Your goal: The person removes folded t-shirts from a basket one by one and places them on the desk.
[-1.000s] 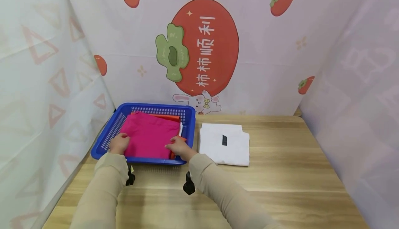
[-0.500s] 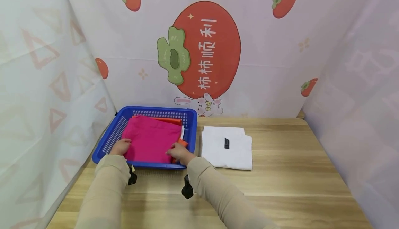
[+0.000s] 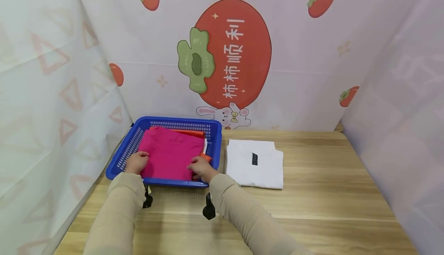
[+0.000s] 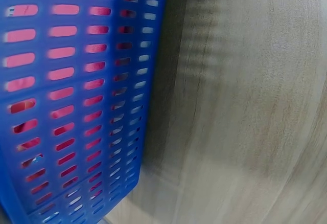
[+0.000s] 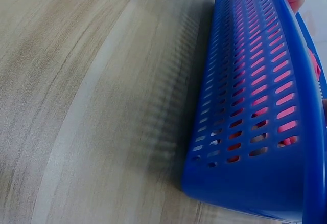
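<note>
A folded pink cloth (image 3: 171, 155) lies on top of the pile in a blue plastic basket (image 3: 216, 139). My left hand (image 3: 137, 163) reaches over the basket's front left and grips the cloth's left edge. At the right edge near the front corner, my right hand (image 3: 202, 169) pinches the cloth, its fingertips partly hidden. Orange cloth (image 3: 207, 157) and a bit of white cloth show beneath the pink one. Through the slots of the basket wall (image 4: 110, 106) in the left wrist view, pink shows; the left fingers do not appear there.
A folded white shirt (image 3: 254, 170) with a dark label lies on the wooden table (image 3: 312, 193), just right of the basket. A printed curtain (image 3: 295, 54) closes off the back and both sides.
The head view has shifted slightly, so everything sits a little further right. Both hands stay at the pink cloth's sides, with hardly any movement.
</note>
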Demonstrator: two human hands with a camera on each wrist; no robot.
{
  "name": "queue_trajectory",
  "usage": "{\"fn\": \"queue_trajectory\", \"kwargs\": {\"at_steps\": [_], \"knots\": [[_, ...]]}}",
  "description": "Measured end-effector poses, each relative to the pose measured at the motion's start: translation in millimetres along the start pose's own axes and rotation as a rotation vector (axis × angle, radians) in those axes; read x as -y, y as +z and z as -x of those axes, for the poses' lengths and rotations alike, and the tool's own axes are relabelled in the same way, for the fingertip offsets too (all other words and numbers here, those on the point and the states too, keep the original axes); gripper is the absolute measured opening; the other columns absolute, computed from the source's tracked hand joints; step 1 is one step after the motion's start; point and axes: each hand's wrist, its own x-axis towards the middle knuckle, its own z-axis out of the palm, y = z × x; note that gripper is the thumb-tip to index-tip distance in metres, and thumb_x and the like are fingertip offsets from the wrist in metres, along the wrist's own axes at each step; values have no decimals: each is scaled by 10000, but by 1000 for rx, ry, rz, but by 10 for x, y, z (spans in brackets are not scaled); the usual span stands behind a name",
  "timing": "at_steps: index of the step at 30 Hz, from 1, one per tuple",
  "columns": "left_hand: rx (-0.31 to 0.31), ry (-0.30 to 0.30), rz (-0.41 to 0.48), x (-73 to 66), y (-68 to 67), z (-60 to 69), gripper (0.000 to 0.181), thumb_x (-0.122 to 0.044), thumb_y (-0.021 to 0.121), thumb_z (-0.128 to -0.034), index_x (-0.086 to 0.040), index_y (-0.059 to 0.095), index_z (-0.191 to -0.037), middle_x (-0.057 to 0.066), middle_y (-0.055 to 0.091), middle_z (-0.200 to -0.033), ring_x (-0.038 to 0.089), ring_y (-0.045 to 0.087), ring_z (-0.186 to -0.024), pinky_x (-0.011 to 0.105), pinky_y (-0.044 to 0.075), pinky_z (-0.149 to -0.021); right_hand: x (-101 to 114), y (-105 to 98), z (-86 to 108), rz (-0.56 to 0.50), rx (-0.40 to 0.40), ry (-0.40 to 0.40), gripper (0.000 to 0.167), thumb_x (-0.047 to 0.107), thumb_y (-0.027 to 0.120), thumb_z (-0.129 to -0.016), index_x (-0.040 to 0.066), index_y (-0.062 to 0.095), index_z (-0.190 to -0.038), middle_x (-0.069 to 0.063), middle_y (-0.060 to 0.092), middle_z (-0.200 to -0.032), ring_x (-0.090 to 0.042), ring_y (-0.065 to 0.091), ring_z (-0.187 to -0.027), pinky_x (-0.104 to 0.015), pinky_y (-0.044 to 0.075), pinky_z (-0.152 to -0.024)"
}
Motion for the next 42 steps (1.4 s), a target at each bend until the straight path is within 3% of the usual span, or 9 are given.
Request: {"fn": "queue_trajectory", "kwargs": {"at_steps": [6, 11, 16, 23, 27, 30, 34, 37, 42], "knots": [[-9, 10, 59, -14, -5, 42, 292, -99, 411, -834, 51, 558, -1036, 281, 463, -1119, 359, 430, -948, 399, 380, -730, 1377, 7, 1742, 22, 41, -10, 402, -42, 505, -804, -1, 426, -1196, -161, 425, -1101, -271, 494, -887, -441, 462, -672], [28, 60, 118, -16, -11, 29, 308, -64, 410, -828, 73, 533, -1074, 299, 414, -1173, 365, 389, -1018, 422, 359, -792, 1699, -1, 2153, 26, 46, -6, 415, -62, 469, -815, -53, 380, -1220, -202, 416, -1127, -273, 482, -915, -446, 442, -740], [98, 132, 35, -46, -3, 24, 350, -58, 419, -820, 67, 491, -1140, 318, 391, -1184, 376, 387, -1005, 444, 351, -813, 1474, 19, 1836, 38, 32, -2, 491, -50, 524, -798, 14, 381, -1262, -163, 454, -1098, -242, 519, -854, -403, 478, -662], [111, 168, -61, -111, 8, 61, 374, -33, 437, -809, 70, 457, -1168, 320, 410, -1158, 371, 414, -938, 429, 371, -768, 690, 13, 851, -29, 22, -82, 441, -86, 549, -733, 105, 494, -1126, -102, 437, -896, -219, 518, -669, -388, 477, -496], [52, 126, 23, -56, 19, 8, 357, -13, 418, -785, 36, 512, -1126, 299, 422, -1158, 356, 417, -918, 392, 380, -709, 1056, 8, 1283, -35, 10, -61, 458, -157, 420, -713, 70, 484, -1105, -124, 457, -840, -224, 516, -596, -383, 476, -481], [-8, 131, 136, 45, 45, -85, 345, -6, 427, -751, -21, 574, -1062, 256, 463, -1120, 313, 427, -870, 349, 375, -654, 1487, 10, 1805, -40, -10, -13, 450, -167, 369, -712, 5, 451, -1119, -190, 485, -860, -243, 506, -541, -390, 490, -545], [35, 86, 214, 66, 38, -96, 373, 0, 404, -760, -8, 539, -1107, 256, 407, -1168, 320, 384, -924, 365, 357, -696, 1625, 12, 1978, -26, -25, 10, 468, -135, 389, -721, -10, 432, -1170, -176, 477, -881, -215, 466, -545, -381, 487, -551], [104, 27, 191, -7, 14, -26, 411, 0, 361, -783, 46, 456, -1180, 287, 314, -1243, 361, 323, -1019, 412, 329, -772, 1420, 19, 1699, 16, -48, 27, 480, -105, 446, -731, 44, 459, -1187, -120, 477, -901, -221, 472, -619, -356, 452, -509], [128, 49, 154, -46, 24, -18, 454, 19, 360, -768, 75, 409, -1216, 316, 283, -1266, 364, 297, -1073, 428, 300, -851, 795, -32, 863, -44, -52, -11, 521, -105, 473, -697, 136, 490, -1159, -111, 445, -926, -236, 480, -645, -357, 416, -493]]}}
